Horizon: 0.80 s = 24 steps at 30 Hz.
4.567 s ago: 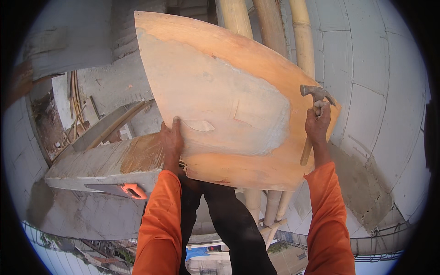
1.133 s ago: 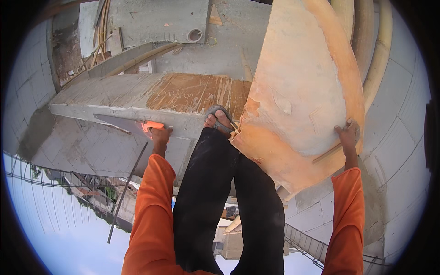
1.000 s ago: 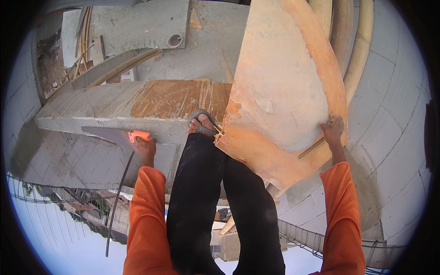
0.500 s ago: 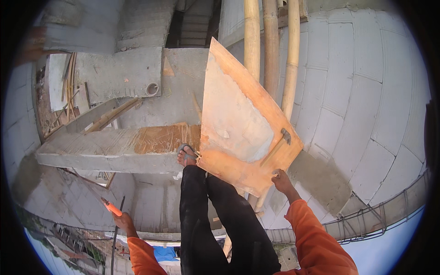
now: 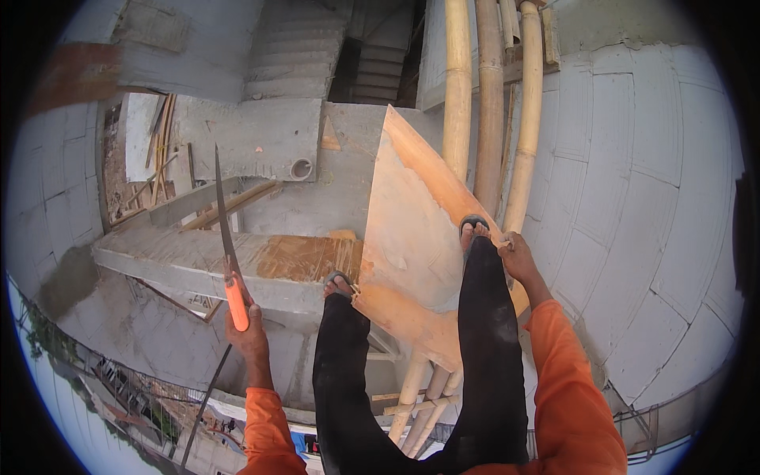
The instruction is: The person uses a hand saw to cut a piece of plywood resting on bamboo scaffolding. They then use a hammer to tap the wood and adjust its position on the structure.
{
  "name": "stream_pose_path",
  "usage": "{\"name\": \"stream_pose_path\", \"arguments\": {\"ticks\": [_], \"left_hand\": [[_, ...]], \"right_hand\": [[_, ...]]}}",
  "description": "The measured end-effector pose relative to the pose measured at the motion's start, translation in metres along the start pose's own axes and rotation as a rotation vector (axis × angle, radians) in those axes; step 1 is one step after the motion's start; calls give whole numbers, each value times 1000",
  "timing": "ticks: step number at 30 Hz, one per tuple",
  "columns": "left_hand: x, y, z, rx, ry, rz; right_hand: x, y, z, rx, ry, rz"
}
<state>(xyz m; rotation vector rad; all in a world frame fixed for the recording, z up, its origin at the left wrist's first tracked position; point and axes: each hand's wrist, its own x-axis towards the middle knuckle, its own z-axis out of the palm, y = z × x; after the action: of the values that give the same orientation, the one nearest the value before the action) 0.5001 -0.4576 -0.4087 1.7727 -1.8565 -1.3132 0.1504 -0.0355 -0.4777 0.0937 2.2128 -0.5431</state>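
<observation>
A handsaw (image 5: 236,297) with an orange handle and a long dark blade is gripped in my left hand (image 5: 251,342), its tip pointing away from me. A plywood board (image 5: 431,178), orange-brown with a pale grey cement-like smear, lies across the bamboo poles beside the ledge. My right hand (image 5: 517,260) is closed at the board's right edge; what its fingers hold is hidden. My right sandalled foot (image 5: 474,226) rests on the board, and my left foot (image 5: 339,283) stands at its left corner, by the ledge. The hammer seen earlier on the board is not visible now.
Bamboo poles (image 5: 488,103) rise past the board on the right, next to a grey block wall (image 5: 633,182). A concrete ledge (image 5: 174,257) runs left. Beyond are a slab (image 5: 229,142) with a round pipe opening (image 5: 301,169), loose timber (image 5: 162,142) and stairs (image 5: 378,67).
My right foot has stepped onto the board. My right hand has moved up to the board's right edge. The saw has come up and inward, its blade now pointing forward.
</observation>
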Motion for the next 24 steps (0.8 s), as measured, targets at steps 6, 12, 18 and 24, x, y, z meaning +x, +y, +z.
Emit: {"name": "stream_pose_path", "arguments": {"ticks": [6, 12, 18, 24], "left_hand": [[-34, 73, 156, -151, -256, 9], [-22, 49, 260, -18, -343, 327], [21, 24, 327, -42, -427, 388], [38, 9, 340, -44, -432, 535]], "right_hand": [[187, -70, 39, -1, 38, -362], [272, -160, 94, -47, 123, -622], [329, -185, 137, -157, 269, -769], [347, -187, 164, -59, 177, -661]]}}
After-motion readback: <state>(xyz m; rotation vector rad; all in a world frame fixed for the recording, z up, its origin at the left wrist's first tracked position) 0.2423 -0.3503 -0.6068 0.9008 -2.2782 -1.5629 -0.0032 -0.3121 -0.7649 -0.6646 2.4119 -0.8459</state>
